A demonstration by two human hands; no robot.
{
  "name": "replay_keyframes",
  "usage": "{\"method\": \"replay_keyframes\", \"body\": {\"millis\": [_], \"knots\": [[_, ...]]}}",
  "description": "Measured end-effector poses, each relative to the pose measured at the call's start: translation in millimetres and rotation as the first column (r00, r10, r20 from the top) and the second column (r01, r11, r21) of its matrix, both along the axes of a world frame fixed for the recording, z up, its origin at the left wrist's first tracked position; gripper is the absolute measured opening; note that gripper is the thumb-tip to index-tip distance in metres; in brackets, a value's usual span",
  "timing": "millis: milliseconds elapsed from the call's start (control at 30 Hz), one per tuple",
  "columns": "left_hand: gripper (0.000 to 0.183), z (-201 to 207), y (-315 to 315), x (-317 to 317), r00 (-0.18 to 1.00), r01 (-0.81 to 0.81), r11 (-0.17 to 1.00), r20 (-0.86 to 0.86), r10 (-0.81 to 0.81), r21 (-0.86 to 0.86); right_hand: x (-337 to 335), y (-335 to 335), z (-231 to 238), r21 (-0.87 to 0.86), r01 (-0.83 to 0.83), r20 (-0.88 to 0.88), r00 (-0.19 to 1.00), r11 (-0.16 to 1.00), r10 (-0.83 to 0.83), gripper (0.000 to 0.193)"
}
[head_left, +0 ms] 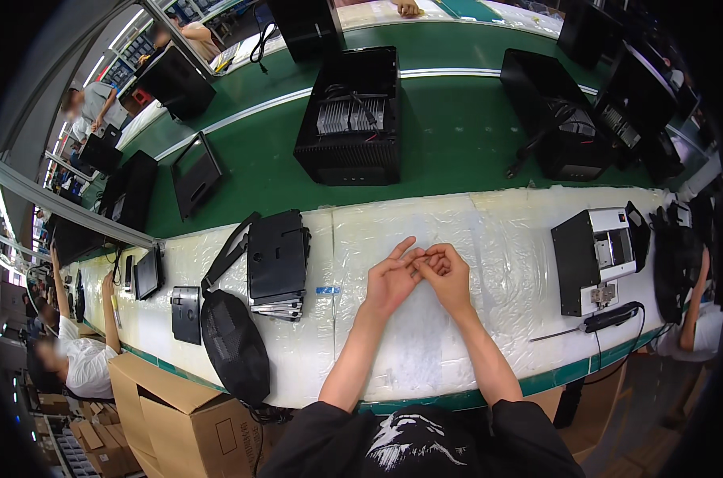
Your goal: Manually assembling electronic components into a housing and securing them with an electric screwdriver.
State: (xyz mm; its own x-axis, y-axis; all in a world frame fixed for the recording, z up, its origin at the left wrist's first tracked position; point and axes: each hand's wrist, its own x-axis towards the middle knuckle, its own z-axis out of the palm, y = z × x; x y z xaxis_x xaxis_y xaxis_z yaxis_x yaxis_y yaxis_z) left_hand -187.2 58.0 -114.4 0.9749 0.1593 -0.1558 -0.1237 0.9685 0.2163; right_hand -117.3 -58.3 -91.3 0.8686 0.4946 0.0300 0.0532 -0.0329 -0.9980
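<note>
Over the film-covered worktable (425, 358), my two hands meet. My left hand (389, 285) is turned palm up, its thumb and fingers stretched out. The fingertips of my right hand (449, 279) are pinched together against the left fingers; whatever lies between them is too small to make out. To the left is a stack of black panels (278, 259), with a black mesh-like pouch (235, 346) and a smaller black plate (186, 315) beside it. On the right stand a black-and-white boxy machine (589, 255) and, in front of it, a corded electric screwdriver (612, 317).
Beyond the table runs a green conveyor (457, 151) carrying an open black case (353, 119) with cables inside and another black case (565, 119). A black frame (196, 175) lies on it too. A cardboard box (194, 422) stands below left. Co-workers flank the table.
</note>
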Motion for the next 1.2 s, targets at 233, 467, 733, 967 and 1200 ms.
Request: {"method": "replay_keyframes", "body": {"millis": [233,467,733,967,1200], "knots": [[0.048,13.7,0.2,3.5,1.000,-0.008,0.998,-0.030,0.010,0.060,-1.2,4.5,1.7,-0.008,0.036,0.022,0.999,0.999,-0.036,0.014],[0.044,75.8,48.4,47.7,0.919,-0.126,0.083,0.084,0.386,0.989,4.5,4.7,-2.8,-0.078,0.057,0.019,0.998,0.995,-0.055,0.013],[0.038,116.2,136.5,113.3,0.948,0.208,-0.914,0.158,0.276,0.348,6.0,2.8,-15.2,-0.043,0.053,0.169,0.985,0.998,-0.044,0.014],[0.031,146.5,149.8,129.5,0.971,0.237,-0.882,-0.064,0.231,0.407,6.3,4.4,-11.6,-0.034,0.072,0.162,0.985,0.997,-0.066,0.015],[0.031,190.4,61.5,84.3,0.978,0.140,-0.889,-0.203,0.054,0.437,12.9,-8.1,-15.4,0.298,0.304,-0.117,0.953,0.905,-0.281,0.017]]}}
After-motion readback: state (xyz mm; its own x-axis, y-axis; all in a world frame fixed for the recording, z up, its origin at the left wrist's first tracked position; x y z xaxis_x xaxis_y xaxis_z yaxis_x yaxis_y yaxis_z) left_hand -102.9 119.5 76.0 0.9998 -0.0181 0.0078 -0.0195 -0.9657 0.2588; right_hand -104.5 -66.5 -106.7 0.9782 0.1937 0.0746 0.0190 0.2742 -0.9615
